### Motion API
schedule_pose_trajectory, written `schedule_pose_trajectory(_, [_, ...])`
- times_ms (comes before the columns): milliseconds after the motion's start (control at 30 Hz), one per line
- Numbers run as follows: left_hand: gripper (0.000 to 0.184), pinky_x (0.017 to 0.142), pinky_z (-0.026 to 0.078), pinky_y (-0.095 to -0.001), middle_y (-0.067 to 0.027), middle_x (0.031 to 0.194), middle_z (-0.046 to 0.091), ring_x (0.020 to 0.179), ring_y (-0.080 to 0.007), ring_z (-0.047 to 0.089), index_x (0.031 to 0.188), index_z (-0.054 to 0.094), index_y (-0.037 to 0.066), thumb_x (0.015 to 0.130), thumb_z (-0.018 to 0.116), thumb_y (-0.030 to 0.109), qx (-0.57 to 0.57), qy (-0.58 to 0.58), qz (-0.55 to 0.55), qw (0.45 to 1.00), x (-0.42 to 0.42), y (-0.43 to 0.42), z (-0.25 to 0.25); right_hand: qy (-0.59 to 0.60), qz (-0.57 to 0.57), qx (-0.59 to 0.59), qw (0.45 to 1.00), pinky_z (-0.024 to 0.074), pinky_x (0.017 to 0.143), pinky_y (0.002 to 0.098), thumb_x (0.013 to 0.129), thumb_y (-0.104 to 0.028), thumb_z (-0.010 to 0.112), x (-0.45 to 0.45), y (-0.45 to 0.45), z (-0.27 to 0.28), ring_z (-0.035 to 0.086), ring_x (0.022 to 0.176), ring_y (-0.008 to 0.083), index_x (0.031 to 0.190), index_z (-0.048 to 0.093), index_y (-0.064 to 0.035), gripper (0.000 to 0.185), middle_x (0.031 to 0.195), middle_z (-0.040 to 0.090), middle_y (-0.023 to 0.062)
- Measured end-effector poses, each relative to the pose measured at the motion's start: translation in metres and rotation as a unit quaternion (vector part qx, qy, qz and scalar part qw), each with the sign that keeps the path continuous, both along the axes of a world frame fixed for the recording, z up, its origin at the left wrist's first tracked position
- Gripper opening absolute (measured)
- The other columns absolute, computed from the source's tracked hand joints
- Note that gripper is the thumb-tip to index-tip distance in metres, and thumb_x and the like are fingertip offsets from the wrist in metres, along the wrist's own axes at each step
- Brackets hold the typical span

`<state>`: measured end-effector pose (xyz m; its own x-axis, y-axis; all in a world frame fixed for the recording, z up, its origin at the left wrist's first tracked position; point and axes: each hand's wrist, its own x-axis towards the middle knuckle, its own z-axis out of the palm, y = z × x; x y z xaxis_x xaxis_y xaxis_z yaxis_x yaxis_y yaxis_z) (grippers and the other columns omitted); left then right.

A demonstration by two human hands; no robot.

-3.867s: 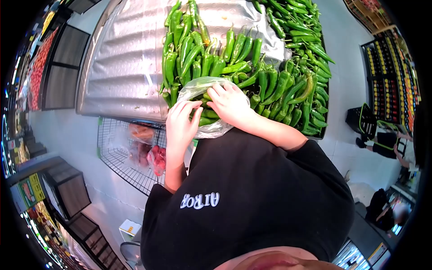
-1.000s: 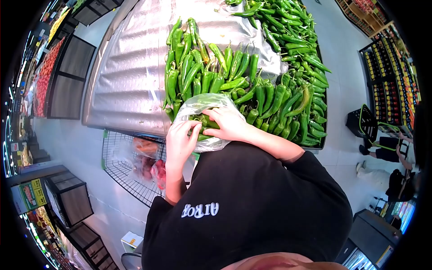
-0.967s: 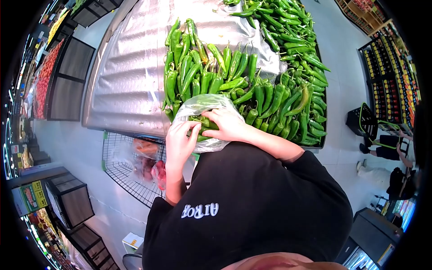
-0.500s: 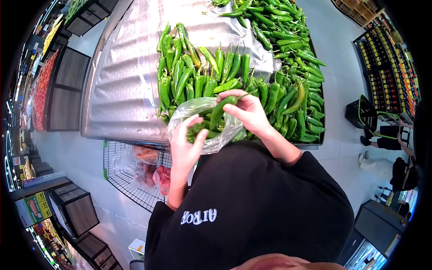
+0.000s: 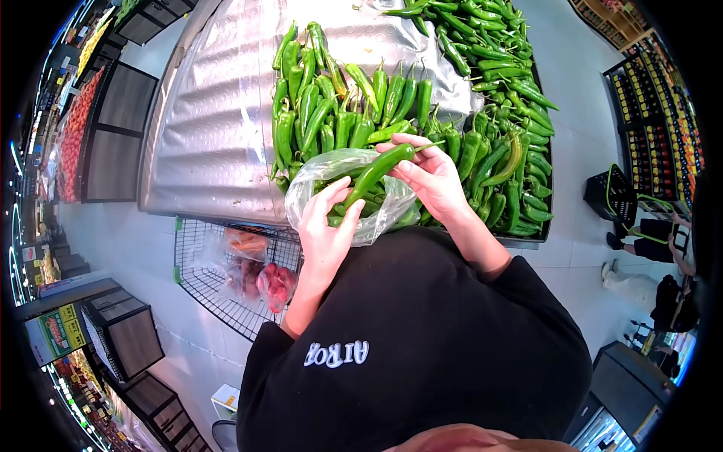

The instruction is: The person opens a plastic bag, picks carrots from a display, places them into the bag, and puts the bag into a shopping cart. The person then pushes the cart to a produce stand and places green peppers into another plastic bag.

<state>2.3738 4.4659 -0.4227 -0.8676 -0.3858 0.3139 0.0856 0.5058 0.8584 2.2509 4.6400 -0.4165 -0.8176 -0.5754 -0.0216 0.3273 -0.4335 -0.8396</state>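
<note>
A long green chili pepper [image 5: 380,169] lies aslant over the mouth of a clear plastic bag [image 5: 307,175]. My right hand [image 5: 433,179] pinches its stem end between thumb and fingers. At its lower tip is my left hand [image 5: 325,230], with thumb and fingertips closed about the pepper. The left hand also lies against the near side of the bag; whether it grips the film cannot be made out. More green peppers show inside the bag, partly hidden by my hands. Just beyond, several peppers [image 5: 312,120] lie in rows on the display.
The metal-grey display surface [image 5: 203,143] stretches left of the peppers. A heap of green peppers [image 5: 520,90] fills its right side. Below left stands a wire shopping cart [image 5: 199,264] holding bagged produce [image 5: 276,285]. At far right are a black basket [image 5: 608,197] and other people.
The pepper has risen and tilted flatter over the bag, with my right hand moving slightly up and right. My left fingers have closed in around its tip.
</note>
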Motion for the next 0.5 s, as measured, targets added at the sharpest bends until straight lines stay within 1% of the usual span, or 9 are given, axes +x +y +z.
schedule_pose_trajectory(33, [0.031, 0.085, 0.052, -0.0362, -0.0088, 0.089, 0.073, 0.087, -0.0225, 0.067, 0.117, 0.069, 0.004, 0.086, 0.073, 0.007, -0.005, 0.007, 0.002, 1.0, 0.0, 0.0, 0.0, 0.009, 0.0, 0.004, 1.0, 0.0501, 0.102, 0.0408, 0.094, -0.005, 0.065, 0.0, -0.001, -0.002, 0.064, 0.114, 0.0251, 0.14, 0.048, -0.0011, 0.049, 0.132, 0.061, 0.0204])
schedule_pose_trajectory(133, [0.021, 0.082, 0.051, -0.0355, -0.0068, 0.08, 0.072, 0.083, -0.021, 0.066, 0.113, 0.069, 0.002, 0.095, 0.063, 0.009, 0.103, -0.076, -0.054, 0.99, 0.002, -0.001, 0.005, 0.065, 0.023, 0.0, 0.998, 0.0497, 0.101, 0.0421, 0.095, -0.005, 0.064, 0.004, -0.005, -0.004, 0.065, 0.111, 0.0264, 0.146, 0.04, -0.0026, 0.056, 0.132, 0.06, 0.021])
schedule_pose_trajectory(167, [0.02, 0.081, 0.05, -0.0354, -0.0061, 0.078, 0.072, 0.082, -0.021, 0.066, 0.113, 0.069, 0.001, 0.097, 0.06, 0.01, 0.102, -0.093, -0.069, 0.988, 0.002, -0.001, 0.004, 0.089, 0.033, -0.003, 0.995, 0.0497, 0.1, 0.042, 0.095, -0.005, 0.064, 0.007, -0.007, -0.003, 0.066, 0.11, 0.0261, 0.148, 0.037, -0.003, 0.059, 0.132, 0.06, 0.0212])
schedule_pose_trajectory(200, [0.021, 0.081, 0.05, -0.0353, -0.0053, 0.076, 0.072, 0.081, -0.021, 0.066, 0.112, 0.069, 0.001, 0.098, 0.058, 0.011, 0.102, -0.109, -0.084, 0.985, 0.001, -0.002, 0.003, 0.094, 0.05, -0.014, 0.994, 0.0499, 0.099, 0.042, 0.096, -0.006, 0.063, 0.008, -0.008, -0.001, 0.067, 0.107, 0.026, 0.153, 0.027, -0.0053, 0.067, 0.13, 0.061, 0.0216])
schedule_pose_trajectory(233, [0.022, 0.081, 0.05, -0.0352, -0.0046, 0.074, 0.072, 0.081, -0.0211, 0.066, 0.112, 0.069, 0.001, 0.1, 0.055, 0.012, 0.101, -0.124, -0.099, 0.982, 0.0, -0.002, 0.002, 0.092, 0.063, -0.012, 0.994, 0.0499, 0.098, 0.0424, 0.096, -0.007, 0.064, 0.006, -0.008, -0.003, 0.067, 0.104, 0.0263, 0.154, 0.023, -0.0066, 0.071, 0.127, 0.061, 0.0214])
schedule_pose_trajectory(300, [0.022, 0.085, 0.05, -0.0363, -0.0039, 0.078, 0.074, 0.082, -0.0237, 0.068, 0.112, 0.068, 0.001, 0.099, 0.057, 0.014, 0.022, -0.089, -0.123, 0.988, -0.003, -0.003, 0.0, 0.09, 0.078, 0.033, 0.992, 0.0518, 0.095, 0.0417, 0.096, -0.005, 0.062, -0.003, -0.004, -0.004, 0.068, 0.101, 0.0252, 0.154, 0.022, -0.0063, 0.071, 0.121, 0.064, 0.0197])
schedule_pose_trajectory(367, [0.021, 0.087, 0.049, -0.037, -0.0035, 0.079, 0.074, 0.084, -0.0253, 0.068, 0.112, 0.068, 0.001, 0.097, 0.058, 0.013, -0.03, -0.054, -0.126, 0.99, -0.004, 0.0, 0.001, 0.153, -0.003, 0.124, 0.98, 0.054, 0.09, 0.0393, 0.096, -0.002, 0.061, -0.022, 0.003, -0.004, 0.068, 0.097, 0.0236, 0.153, 0.024, -0.005, 0.068, 0.114, 0.066, 0.0179])
schedule_pose_trajectory(400, [0.021, 0.086, 0.049, -0.0371, -0.0037, 0.08, 0.074, 0.083, -0.0256, 0.068, 0.111, 0.069, 0.001, 0.096, 0.06, 0.013, -0.036, -0.055, -0.13, 0.989, -0.004, 0.0, 0.002, 0.185, -0.061, 0.145, 0.97, 0.0541, 0.087, 0.0342, 0.097, -0.003, 0.059, -0.039, 0.009, -0.005, 0.066, 0.094, 0.02, 0.151, 0.022, -0.0037, 0.067, 0.108, 0.067, 0.0143])
schedule_pose_trajectory(500, [0.02, 0.086, 0.049, -0.0374, -0.0043, 0.081, 0.075, 0.081, -0.0266, 0.068, 0.109, 0.07, 0.002, 0.091, 0.065, 0.012, -0.055, -0.058, -0.144, 0.986, 0.001, -0.006, 0.001, 0.283, -0.305, 0.227, 0.881, 0.057, 0.078, 0.0331, 0.098, -0.007, 0.059, -0.099, 0.028, -0.003, 0.068, 0.09, 0.0194, 0.148, 0.028, -0.0017, 0.06, 0.107, 0.069, 0.014])
